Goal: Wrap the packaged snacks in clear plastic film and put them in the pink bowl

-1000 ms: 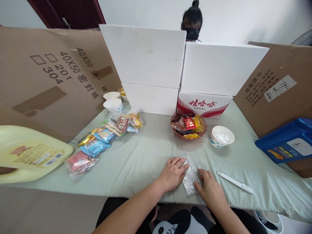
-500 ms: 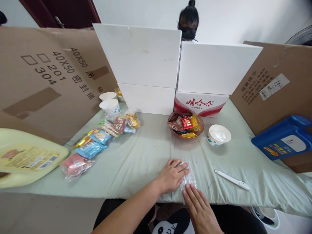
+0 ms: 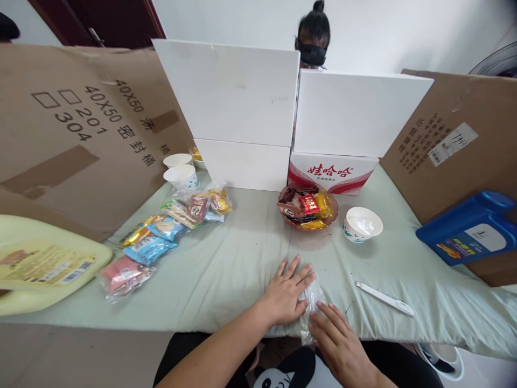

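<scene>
A crumpled clear plastic bag (image 3: pixel 310 296) lies at the table's front edge, between my two hands. Flat on the cloth, my left hand (image 3: pixel 285 293) has its fingers spread, and its right side touches the bag. My right hand (image 3: pixel 337 334) rests over the bag's lower right part with fingers stretched out and lying close together. Beyond them stands a reddish-brown glass bowl (image 3: pixel 309 226) filled with wrapped snacks. To its right is a white paper bowl (image 3: pixel 362 223). A white utility knife (image 3: pixel 384 298) lies right of my right hand.
Wrapped snacks (image 3: pixel 151 248) lie in a row at left, near two paper bowls (image 3: pixel 181 175). A yellow jug (image 3: pixel 52 264) and a blue bottle (image 3: pixel 468 229) flank the table. Cardboard sheets (image 3: pixel 100 178) and white boxes (image 3: pixel 246 167) wall it in; a person stands behind.
My left hand's fingers have spread wider and moved slightly forward. My right hand has shifted a little to the right, and more of the plastic bag's lower end shows.
</scene>
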`<state>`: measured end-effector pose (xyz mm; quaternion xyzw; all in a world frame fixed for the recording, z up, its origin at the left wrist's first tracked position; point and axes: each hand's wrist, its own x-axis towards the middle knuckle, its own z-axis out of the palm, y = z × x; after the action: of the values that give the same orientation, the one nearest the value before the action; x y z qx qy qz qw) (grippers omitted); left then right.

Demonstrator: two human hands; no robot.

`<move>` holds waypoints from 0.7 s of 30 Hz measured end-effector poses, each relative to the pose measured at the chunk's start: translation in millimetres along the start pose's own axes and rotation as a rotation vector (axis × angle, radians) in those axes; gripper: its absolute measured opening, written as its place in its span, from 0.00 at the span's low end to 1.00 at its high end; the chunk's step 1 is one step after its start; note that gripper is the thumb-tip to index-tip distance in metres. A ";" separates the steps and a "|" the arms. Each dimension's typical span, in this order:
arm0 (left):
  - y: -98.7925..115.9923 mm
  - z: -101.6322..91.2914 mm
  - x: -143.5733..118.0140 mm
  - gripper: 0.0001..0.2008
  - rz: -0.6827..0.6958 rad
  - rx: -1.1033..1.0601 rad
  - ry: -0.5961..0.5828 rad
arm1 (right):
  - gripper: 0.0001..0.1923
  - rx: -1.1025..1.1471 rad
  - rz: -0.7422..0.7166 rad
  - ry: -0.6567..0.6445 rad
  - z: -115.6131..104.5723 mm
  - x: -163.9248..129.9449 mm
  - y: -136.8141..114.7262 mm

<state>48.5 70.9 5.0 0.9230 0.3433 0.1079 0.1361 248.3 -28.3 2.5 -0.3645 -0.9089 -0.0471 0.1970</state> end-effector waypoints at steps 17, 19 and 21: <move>-9.6 -1.2 0.5 0.07 -0.070 -0.192 0.300 | 0.12 0.000 0.681 -0.049 32.8 72.2 28.9; -10.2 -0.2 1.3 0.09 -0.081 -0.209 0.304 | 0.12 -0.058 0.672 -0.018 31.6 75.6 29.8; -11.6 0.7 2.0 0.13 -0.078 -0.223 0.307 | 0.13 -0.119 0.650 -0.015 29.5 78.9 32.6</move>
<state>43.2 80.5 0.7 0.8609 0.3817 0.2793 0.1875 209.1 53.1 4.5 -0.6466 -0.7422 -0.0320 0.1732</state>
